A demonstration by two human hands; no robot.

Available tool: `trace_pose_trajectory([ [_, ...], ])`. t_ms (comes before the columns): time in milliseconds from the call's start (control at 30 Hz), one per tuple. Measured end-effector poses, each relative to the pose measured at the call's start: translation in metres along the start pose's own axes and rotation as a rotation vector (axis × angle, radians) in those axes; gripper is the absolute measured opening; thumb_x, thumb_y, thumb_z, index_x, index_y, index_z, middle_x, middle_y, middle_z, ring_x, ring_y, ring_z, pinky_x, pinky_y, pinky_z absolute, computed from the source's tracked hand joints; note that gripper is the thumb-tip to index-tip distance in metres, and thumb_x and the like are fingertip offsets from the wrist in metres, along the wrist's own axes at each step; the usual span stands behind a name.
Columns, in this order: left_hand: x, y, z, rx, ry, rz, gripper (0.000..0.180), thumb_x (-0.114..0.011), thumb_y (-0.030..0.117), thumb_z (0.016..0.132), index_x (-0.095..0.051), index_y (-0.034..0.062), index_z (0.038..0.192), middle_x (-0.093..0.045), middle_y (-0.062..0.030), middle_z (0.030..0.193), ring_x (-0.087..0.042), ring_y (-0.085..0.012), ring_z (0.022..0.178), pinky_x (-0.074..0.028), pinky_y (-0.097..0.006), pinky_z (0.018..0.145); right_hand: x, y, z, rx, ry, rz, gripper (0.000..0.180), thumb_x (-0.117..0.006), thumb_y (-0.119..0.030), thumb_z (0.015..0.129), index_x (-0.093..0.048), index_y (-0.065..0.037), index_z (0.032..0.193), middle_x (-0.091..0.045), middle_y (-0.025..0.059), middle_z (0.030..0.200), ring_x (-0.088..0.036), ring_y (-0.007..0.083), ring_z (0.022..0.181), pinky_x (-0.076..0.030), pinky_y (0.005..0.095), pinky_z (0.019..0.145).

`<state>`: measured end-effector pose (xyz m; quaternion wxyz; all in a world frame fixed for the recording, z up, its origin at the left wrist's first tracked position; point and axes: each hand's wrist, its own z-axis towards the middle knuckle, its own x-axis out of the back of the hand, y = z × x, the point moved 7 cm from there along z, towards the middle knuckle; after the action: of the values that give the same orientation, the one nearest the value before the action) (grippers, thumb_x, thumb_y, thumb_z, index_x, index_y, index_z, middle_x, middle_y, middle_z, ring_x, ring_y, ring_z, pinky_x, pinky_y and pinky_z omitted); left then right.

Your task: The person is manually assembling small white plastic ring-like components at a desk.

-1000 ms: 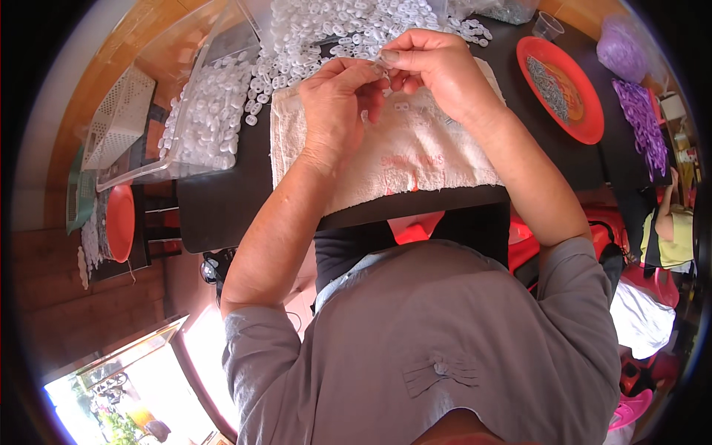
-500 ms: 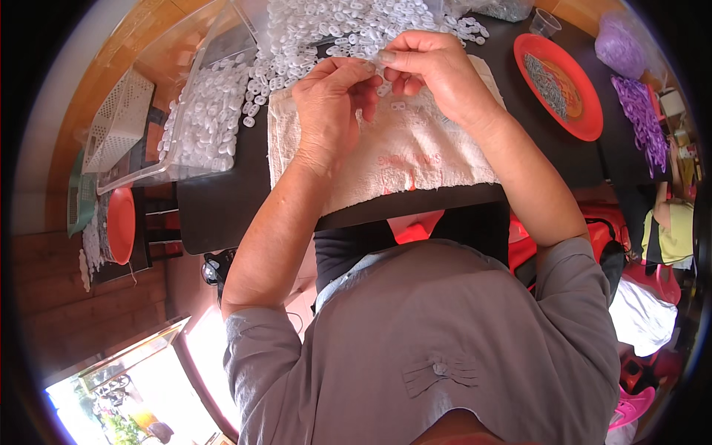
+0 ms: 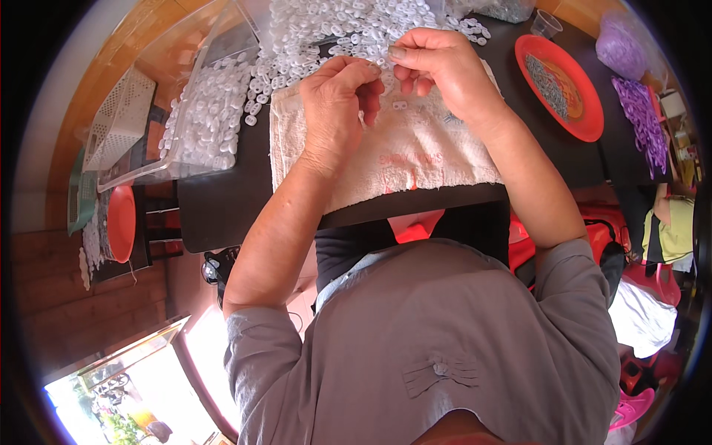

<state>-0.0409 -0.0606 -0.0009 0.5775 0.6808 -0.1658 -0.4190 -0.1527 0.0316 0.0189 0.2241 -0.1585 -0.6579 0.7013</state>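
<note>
Above the far edge of a cream towel (image 3: 348,185), my two hands are close together with a small gap between their fingertips. My left hand (image 3: 337,100) has thumb and forefinger pinched, its other fingers curled. With thumb and forefinger pressed together, my right hand (image 3: 445,70) pinches too; whatever either hand holds is too small to make out. One white oval plastic piece with two holes (image 3: 400,105) lies on the towel below them. Beyond, many similar white oval pieces (image 3: 326,26) are heaped across the table.
More white pieces fill a clear plastic bin (image 3: 172,167) lying at the left. On the right, a red oval plate (image 3: 593,122) holds small grey metal bits, near a clear cup (image 3: 546,24). Purple strips (image 3: 641,122) and a purple bag (image 3: 621,46) are farther right.
My right hand has shifted slightly right, and the gap between the fingertips has widened a little. My left hand has moved slightly right too, still pinched.
</note>
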Motion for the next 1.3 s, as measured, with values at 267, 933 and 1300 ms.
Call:
trace_pose_trajectory([
  [267, 0.0, 0.0, 0.001, -0.009, -0.014, -0.032, 0.01, -0.06, 0.006, 0.081, -0.06, -0.0042, 0.08, -0.06, -0.0104, 0.066, -0.05, -0.0129, 0.045, -0.037, -0.025, 0.037, 0.001, -0.001, 0.002, 0.001, -0.035, 0.007, 0.022, -0.066, -0.025, 0.084, -0.065, -0.004, 0.081, -0.06, 0.0028, 0.069, -0.057, 0.0109, 0.058, -0.04, 0.0223, 0.05],
  [933, -0.002, -0.002, 0.0, -0.004, -0.03, -0.036, 0.008, -0.061, 0.005, 0.081, -0.059, -0.0028, 0.081, -0.06, -0.0097, 0.068, -0.051, -0.013, 0.047, -0.037, -0.025, 0.037, -0.005, -0.006, 0.001, 0.077, -0.052, -0.04, 0.02, -0.064, -0.024, 0.088, -0.066, -0.004, 0.086, -0.061, 0.0, 0.071, -0.056, 0.0076, 0.063, -0.039, 0.0204, 0.053],
  [1300, -0.005, 0.0, -0.001, 0.025, -0.058, -0.075, 0.012, -0.063, 0.008, 0.084, -0.061, -0.0039, 0.085, -0.06, -0.0094, 0.07, -0.051, -0.0137, 0.048, -0.038, -0.025, 0.04, 0.011, -0.011, 0.002, 0.13, 0.041, -0.03, 0.013, -0.064, -0.014, 0.086, -0.066, -0.002, 0.09, -0.063, 0.0007, 0.074, -0.056, 0.0074, 0.062, -0.039, 0.02, 0.054],
])
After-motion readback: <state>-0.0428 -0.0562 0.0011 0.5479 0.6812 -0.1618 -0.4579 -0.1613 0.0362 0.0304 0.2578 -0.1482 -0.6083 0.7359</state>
